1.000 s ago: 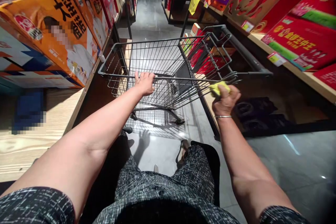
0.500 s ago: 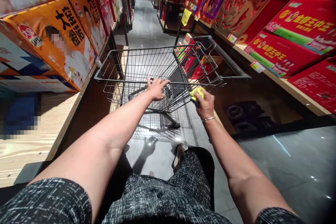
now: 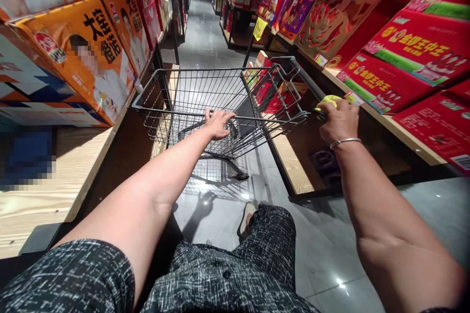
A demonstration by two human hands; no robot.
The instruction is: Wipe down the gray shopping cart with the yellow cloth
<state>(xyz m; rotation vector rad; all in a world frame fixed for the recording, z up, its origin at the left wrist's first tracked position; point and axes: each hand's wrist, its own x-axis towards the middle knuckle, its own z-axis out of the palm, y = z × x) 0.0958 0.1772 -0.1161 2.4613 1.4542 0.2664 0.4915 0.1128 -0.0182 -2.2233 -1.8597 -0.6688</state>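
A grey wire shopping cart stands sideways across the aisle in front of me, its handle toward the right. My left hand grips the near top rim about midway along, fingertips over the wire. My right hand is closed around a yellow cloth, at the near end of the handle. Part of the cloth and that handle end are hidden by the fingers. A silver bracelet circles my right wrist.
Orange boxes are stacked on a wooden shelf at left. Red boxes fill the right shelf, above a lower wooden ledge. The tiled aisle floor runs ahead beyond the cart. My foot is below.
My right hand has moved right with the yellow cloth, from below the cart's near rim to the near handle end. My left hand stays on the rim; the cart has hardly shifted.
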